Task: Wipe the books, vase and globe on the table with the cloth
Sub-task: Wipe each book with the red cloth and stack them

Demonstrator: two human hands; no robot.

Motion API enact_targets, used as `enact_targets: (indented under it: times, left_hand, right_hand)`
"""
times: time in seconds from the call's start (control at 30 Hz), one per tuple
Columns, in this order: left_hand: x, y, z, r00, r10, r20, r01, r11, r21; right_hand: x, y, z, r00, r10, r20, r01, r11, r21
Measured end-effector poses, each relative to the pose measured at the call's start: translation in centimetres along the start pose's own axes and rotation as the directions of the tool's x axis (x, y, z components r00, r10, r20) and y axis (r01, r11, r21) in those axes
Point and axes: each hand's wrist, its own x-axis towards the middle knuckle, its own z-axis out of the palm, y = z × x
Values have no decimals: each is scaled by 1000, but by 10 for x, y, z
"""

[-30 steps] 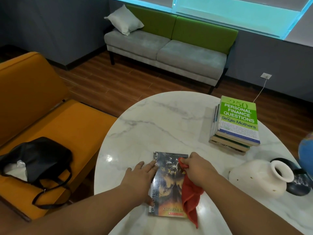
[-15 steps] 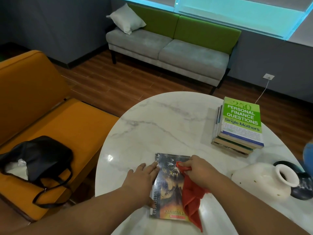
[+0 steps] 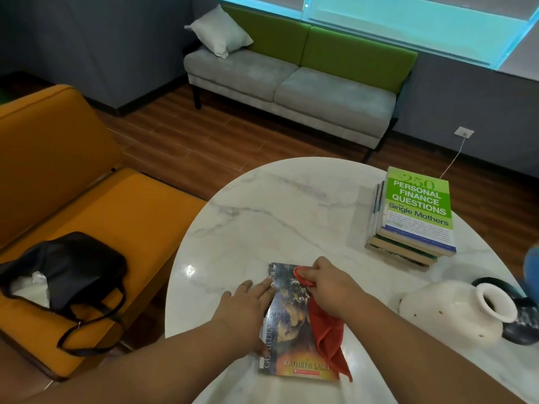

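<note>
A dark paperback book (image 3: 291, 330) lies flat near the front of the round white marble table (image 3: 277, 217). My left hand (image 3: 248, 310) rests with straight fingers on the book's left edge. My right hand (image 3: 326, 284) grips a red cloth (image 3: 326, 333) against the cover's upper right; the cloth trails down over the book's right side. A stack of books (image 3: 414, 220) with a green cover on top sits at the back right. A white vase (image 3: 458, 313) lies on its side at the right. Only a blue sliver of the globe (image 3: 531, 266) and its black base (image 3: 522, 322) show at the right edge.
An orange sofa (image 3: 87, 199) stands left of the table with a black handbag (image 3: 70, 266) on its seat. A grey and green sofa (image 3: 297, 80) with a white cushion stands against the far wall. Wooden floor lies between them.
My right hand with the cloth has slid a little up the book's cover. My left hand has stayed on the book's left edge.
</note>
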Motion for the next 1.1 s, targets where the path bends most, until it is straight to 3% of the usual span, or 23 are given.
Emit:
enact_targets:
  times: [0.1, 0.23, 0.37, 0.5, 0.57, 0.63, 0.73, 0.87, 0.93, 1.0, 1.1]
  left_hand:
    - [0, 0, -1, 1000, 4, -3, -4, 1000, 1]
    - [-1, 1, -2, 1000, -1, 0, 1, 1000, 6]
    - [-2, 1, -3, 1000, 3, 3, -3, 1000, 2]
    - [-1, 0, -2, 1000, 0, -1, 0, 1000, 1]
    - [-1, -1, -1, 1000, 0, -3, 0, 1000, -2]
    - [-1, -1, -1, 1000, -1, -7, 0, 1000, -8]
    - [-1, -1, -1, 1000, 2, -7, -2, 1000, -9]
    - [-2, 0, -1, 1000, 1, -14, -1, 1000, -3]
    - [-1, 0, -1, 1000, 2, -17, -2, 1000, 3]
    - [-1, 0, -1, 1000, 0, -13, 0, 1000, 4]
    - [-1, 0, -1, 1000, -2, -17, 2, 1000, 6]
  right_hand:
    - [0, 0, -15, 997, 6, 75, -6, 1000, -9]
    - [2, -12, -16, 998, 59, 21, -58, 997, -49]
    - [-1, -11, -10, 994, 39, 99, -51, 991, 123]
    - [-4, -7, -19, 994, 101, 29, -102, 994, 32]
    - [-12, -8, -9, 999, 38, 25, -36, 997, -65]
    - [-19, -2, -1, 999, -15, 50, 15, 1000, -11]
    - [-27, 6, -6, 1000, 19, 16, -20, 999, 41]
    - [-46, -5, 1, 999, -52, 16, 53, 995, -90]
    - [-50, -6, 4, 997, -69, 33, 69, 998, 12]
    - [-45, -2, -1, 1000, 10, 17, -12, 992, 122]
    - [-41, -8, -3, 1000, 18, -6, -18, 997, 74]
